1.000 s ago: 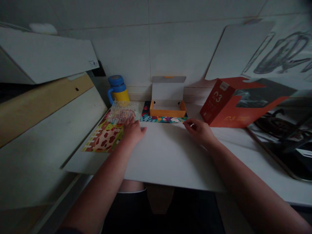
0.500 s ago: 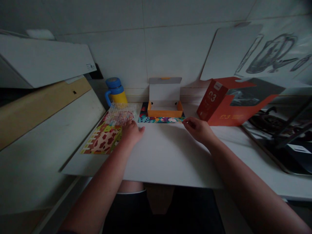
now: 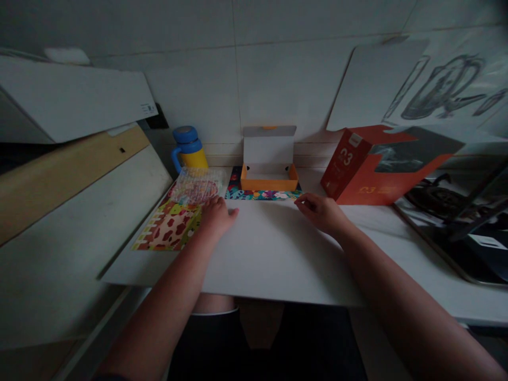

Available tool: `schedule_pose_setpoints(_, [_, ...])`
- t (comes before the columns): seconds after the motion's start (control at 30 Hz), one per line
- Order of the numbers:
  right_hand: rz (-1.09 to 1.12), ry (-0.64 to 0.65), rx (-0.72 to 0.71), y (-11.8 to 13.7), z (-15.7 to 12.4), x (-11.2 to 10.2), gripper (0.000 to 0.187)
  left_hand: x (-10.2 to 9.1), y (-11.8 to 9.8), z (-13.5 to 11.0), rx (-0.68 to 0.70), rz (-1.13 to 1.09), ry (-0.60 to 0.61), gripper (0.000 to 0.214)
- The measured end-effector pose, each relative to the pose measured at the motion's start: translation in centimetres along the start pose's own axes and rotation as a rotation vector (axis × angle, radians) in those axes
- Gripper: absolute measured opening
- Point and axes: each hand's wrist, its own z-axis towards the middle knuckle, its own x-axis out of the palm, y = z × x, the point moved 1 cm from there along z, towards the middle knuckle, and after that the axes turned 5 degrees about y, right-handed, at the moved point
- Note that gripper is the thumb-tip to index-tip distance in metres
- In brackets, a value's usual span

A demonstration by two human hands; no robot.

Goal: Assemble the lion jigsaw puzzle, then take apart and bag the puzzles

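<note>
My left hand point(image 3: 219, 214) rests on the white tabletop with the thumb stretched away from the fingers. It lies at the right edge of a colourful cow-patterned sheet point(image 3: 169, 227) and just below crumpled clear plastic wrap point(image 3: 198, 185). Its fingertips are partly hidden. My right hand point(image 3: 320, 210) has thumb and fingers pinched together near the right end of a floral-printed strip point(image 3: 257, 195). Whatever that pinch may hold is too small to make out. On the floral print, between and beyond both hands, an orange box point(image 3: 270, 184) stands with its lid raised.
A blue and yellow jug-like bottle point(image 3: 190, 148) stands at the back left. To the right is a red-orange carton point(image 3: 357, 169) with a window, beside a dark tray point(image 3: 468, 254) of items. White boards point(image 3: 79, 100) lean at the left. The tabletop's front edge point(image 3: 278, 301) is near my lap.
My left hand has shifted slightly right, uncovering a little more of the cow-patterned sheet. My right fingertips have moved slightly left and toward me. The boxes and bottle stay in place.
</note>
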Motion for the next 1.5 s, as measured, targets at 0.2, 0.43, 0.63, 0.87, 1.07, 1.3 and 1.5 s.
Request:
schedule_pose_setpoints(0.2, [0.001, 0.016, 0.011, -0.35, -0.07, 0.23, 0.027, -0.16, -0.12, -0.12, -0.001, -0.019, -0.005, 0.052])
schedule_pose_setpoints(0.43, [0.029, 0.050, -0.002, -0.44, -0.13, 0.24, 0.028, -0.19, -0.14, -0.21, -0.033, -0.008, 0.010, 0.051])
schedule_pose_setpoints(0.63, [0.041, 0.061, -0.008, -0.32, -0.22, 0.23, 0.029, -0.14, -0.14, -0.22, -0.059, -0.003, 0.020, 0.055])
schedule_pose_setpoints(0.87, [0.013, 0.063, 0.006, -0.18, -0.04, 0.36, 0.027, -0.38, -0.21, -0.27, -0.068, -0.018, 0.049, 0.054])
schedule_pose_setpoints(1.07, [0.021, 0.101, 0.018, -0.27, -0.02, 0.37, 0.027, -0.39, -0.21, -0.28, -0.072, -0.017, 0.044, 0.053])
schedule_pose_setpoints(1.3, [0.014, 0.092, 0.042, -0.29, 0.11, 0.40, 0.026, -0.42, -0.23, -0.37, -0.070, -0.027, 0.046, 0.055])
schedule_pose_setpoints(1.5, [-0.019, 0.044, 0.031, -0.87, 0.30, 0.57, 0.024, -0.10, -0.14, -0.12, -0.034, -0.050, 0.005, 0.051])
